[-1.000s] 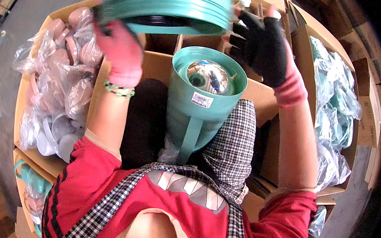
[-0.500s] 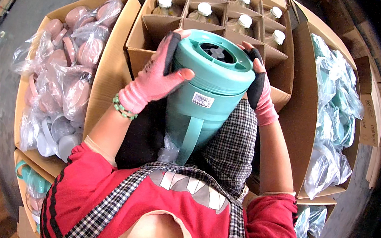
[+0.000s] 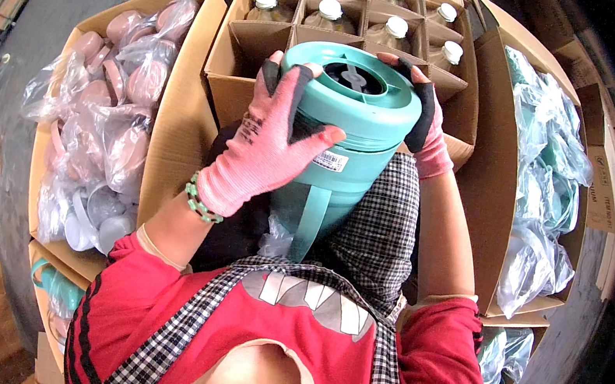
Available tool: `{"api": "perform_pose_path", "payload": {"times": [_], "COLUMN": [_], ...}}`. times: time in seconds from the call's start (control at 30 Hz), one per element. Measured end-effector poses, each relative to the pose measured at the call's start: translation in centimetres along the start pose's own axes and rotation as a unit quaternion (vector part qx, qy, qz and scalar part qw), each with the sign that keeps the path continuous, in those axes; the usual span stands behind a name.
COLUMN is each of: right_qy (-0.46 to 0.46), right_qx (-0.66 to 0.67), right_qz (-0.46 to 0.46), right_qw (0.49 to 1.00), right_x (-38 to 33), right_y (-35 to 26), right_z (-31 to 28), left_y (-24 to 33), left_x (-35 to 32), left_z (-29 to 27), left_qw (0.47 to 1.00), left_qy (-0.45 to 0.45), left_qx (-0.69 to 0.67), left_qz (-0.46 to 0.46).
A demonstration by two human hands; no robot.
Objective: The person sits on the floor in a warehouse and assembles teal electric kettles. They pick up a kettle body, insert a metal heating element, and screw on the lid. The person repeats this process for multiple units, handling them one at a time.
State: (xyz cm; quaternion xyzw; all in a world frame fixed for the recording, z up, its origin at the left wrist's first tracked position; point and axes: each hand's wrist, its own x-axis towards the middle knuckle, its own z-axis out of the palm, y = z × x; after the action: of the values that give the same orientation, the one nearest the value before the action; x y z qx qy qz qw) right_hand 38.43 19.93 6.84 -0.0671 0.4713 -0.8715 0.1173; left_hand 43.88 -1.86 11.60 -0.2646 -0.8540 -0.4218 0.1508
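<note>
A teal plastic jug (image 3: 324, 186) with a handle stands upright in my lap. Its teal round lid (image 3: 352, 96) sits on top. My left hand (image 3: 271, 140), in a pink glove with dark fingertips, wraps the lid's left side. My right hand (image 3: 423, 122), gloved the same way, grips the lid's right rim. Both hands press against the lid from opposite sides.
A divided cardboard box (image 3: 266, 37) of silvery bottles with white caps (image 3: 330, 11) stands just beyond the jug. A box of pink parts in clear bags (image 3: 112, 102) is at left. At right is a box of teal parts in bags (image 3: 546, 170). Teal jugs (image 3: 58, 287) sit lower left.
The lid was held up above the open jug a second ago. It now sits on the jug, and both hands have shifted around its rim.
</note>
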Motion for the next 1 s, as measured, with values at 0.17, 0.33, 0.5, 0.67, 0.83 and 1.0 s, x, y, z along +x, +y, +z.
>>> {"api": "perform_pose_path", "payload": {"times": [0.17,0.33,0.5,0.67,0.83,1.0], "right_qy": [0.043,0.164,0.145,0.036,0.074,0.091], "right_qx": [-0.081,-0.289,-0.261,-0.067,-0.17,-0.181], "right_qz": [-0.038,-0.116,-0.132,-0.023,-0.084,-0.094], "right_qw": [0.995,0.936,0.945,0.997,0.979,0.975], "right_x": [-1.5,-4.6,-4.2,-2.4,-2.3,-1.6], "right_y": [0.4,-0.2,0.0,1.1,0.3,0.4], "right_z": [-1.2,4.9,3.3,-0.9,2.0,1.1], "left_y": [-1.4,-9.4,-7.5,-2.5,-1.4,-3.0], "left_x": [0.5,1.8,1.7,-0.3,-0.4,-0.6], "left_z": [-0.5,-0.6,-0.4,-0.7,-0.3,-0.1], "left_qw": [0.995,0.884,0.913,0.993,0.997,0.997], "left_qy": [-0.06,-0.167,-0.144,-0.072,-0.016,-0.03], "left_qx": [-0.073,-0.436,-0.382,-0.045,-0.073,-0.063], "left_qz": [-0.009,-0.029,-0.008,0.079,-0.023,0.028]}}
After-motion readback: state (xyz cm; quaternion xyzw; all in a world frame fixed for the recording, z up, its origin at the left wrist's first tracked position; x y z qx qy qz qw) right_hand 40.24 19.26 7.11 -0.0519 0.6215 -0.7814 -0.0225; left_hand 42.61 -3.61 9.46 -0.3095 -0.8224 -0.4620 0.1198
